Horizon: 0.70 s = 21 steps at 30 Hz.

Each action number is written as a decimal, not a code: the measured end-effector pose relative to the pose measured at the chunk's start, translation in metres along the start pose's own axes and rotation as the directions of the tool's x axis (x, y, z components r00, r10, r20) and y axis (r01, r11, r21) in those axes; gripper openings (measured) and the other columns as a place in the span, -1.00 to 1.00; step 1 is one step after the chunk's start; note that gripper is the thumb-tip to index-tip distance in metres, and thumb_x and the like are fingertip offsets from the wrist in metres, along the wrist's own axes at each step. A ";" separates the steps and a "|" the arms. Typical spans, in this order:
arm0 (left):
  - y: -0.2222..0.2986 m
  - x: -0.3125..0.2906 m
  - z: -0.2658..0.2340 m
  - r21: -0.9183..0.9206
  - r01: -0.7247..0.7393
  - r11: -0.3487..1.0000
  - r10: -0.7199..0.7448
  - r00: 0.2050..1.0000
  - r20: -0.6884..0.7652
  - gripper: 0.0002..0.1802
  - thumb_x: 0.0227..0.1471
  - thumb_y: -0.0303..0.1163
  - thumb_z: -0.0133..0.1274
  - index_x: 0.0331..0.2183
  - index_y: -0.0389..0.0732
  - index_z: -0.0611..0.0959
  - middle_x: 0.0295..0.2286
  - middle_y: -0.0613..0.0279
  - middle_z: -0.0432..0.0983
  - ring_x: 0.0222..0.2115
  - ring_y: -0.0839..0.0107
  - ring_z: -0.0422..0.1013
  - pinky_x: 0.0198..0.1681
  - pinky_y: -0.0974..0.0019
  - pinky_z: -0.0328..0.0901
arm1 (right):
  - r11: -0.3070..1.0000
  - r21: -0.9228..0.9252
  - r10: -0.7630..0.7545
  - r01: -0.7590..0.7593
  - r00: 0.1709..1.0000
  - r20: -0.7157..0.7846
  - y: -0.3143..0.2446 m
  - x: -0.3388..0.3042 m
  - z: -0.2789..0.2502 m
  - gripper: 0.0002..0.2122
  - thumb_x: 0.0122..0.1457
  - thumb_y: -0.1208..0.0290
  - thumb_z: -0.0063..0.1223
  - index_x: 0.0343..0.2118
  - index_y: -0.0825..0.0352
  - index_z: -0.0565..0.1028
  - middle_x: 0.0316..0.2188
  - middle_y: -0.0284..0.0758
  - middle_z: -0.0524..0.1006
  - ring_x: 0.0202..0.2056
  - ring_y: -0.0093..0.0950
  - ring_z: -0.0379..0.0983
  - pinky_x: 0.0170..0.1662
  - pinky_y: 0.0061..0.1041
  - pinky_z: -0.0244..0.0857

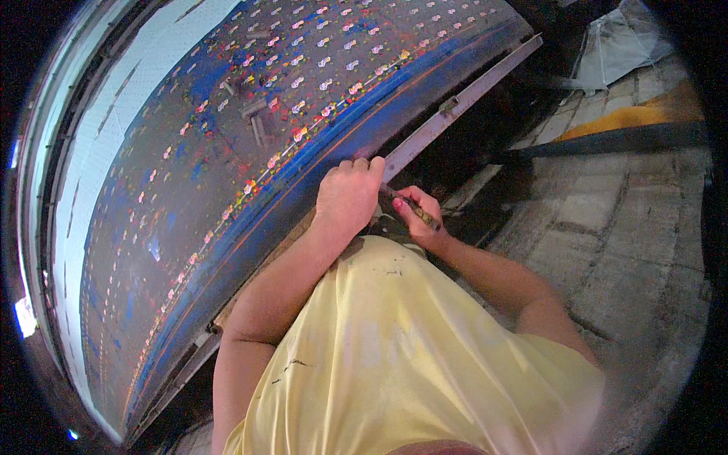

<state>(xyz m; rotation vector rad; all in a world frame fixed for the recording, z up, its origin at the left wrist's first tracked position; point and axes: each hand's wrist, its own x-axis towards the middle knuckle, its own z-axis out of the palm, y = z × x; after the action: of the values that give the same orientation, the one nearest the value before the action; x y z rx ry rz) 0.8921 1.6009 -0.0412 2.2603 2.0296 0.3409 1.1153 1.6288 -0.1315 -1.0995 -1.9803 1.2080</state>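
Observation:
My left hand point(351, 193) is closed at the near edge of a long table, its fingers curled beside a pale metal rail point(425, 138). Whatever lies under those fingers is hidden. Just to its right, my right hand point(422, 218) grips a slim stick-like tool point(425, 217) with a dark, worn, mottled handle. The tool's far end meets the rail close to my left hand, and its tip is hard to make out. The long table top point(227, 155) is dark, stained blue and red, and covered with rows of small pale printed motifs.
A blue border point(318, 163) with a thin orange line runs along the table edge. A small metal stop point(449, 105) sits on the rail. White patterned cloth point(125, 125) lines the table's far side. Paved floor point(584, 220), a yellow-orange strip point(629, 117) and a pale sheet point(618, 49) lie right.

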 end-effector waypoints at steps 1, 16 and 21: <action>0.000 0.000 0.000 0.003 -0.002 1.000 0.002 1.000 -0.002 -0.82 0.18 -0.42 0.21 -0.18 -0.13 0.59 -0.33 0.09 0.69 -0.27 0.11 0.70 -0.20 0.05 0.62 | 0.948 0.228 0.211 -0.223 0.975 0.075 0.006 -0.002 0.006 -0.83 0.44 0.33 0.29 -0.08 0.32 0.65 -0.45 -0.42 0.59 -0.40 -0.39 0.54 -0.29 -0.30 0.36; -0.002 -0.002 0.000 0.031 -0.008 0.999 0.010 0.998 -0.065 -0.82 0.15 -0.41 0.23 -0.20 -0.10 0.58 -0.32 0.14 0.65 -0.31 0.15 0.69 -0.25 0.09 0.61 | 0.924 -0.236 -0.287 0.300 0.954 0.089 -0.007 0.007 -0.031 -0.80 0.21 0.47 0.45 -0.15 0.36 0.67 -0.45 -0.09 0.66 -0.41 -0.13 0.70 -0.35 -0.19 0.52; -0.002 -0.001 0.002 0.013 0.000 1.000 0.001 0.998 -0.070 -0.83 0.17 -0.42 0.22 -0.20 -0.12 0.58 -0.32 0.12 0.65 -0.31 0.15 0.69 -0.25 0.10 0.61 | 0.800 -0.439 -0.371 0.409 0.912 0.174 -0.026 0.019 -0.038 -0.75 0.13 0.45 0.47 -0.15 0.35 0.68 -0.47 -0.15 0.64 -0.45 -0.07 0.63 -0.36 -0.13 0.49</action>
<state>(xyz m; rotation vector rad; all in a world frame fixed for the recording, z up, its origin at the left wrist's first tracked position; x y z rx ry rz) 0.8906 1.6009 -0.0441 2.2886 2.0703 0.4139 1.1269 1.6549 -0.0911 -0.7892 -2.4860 0.5717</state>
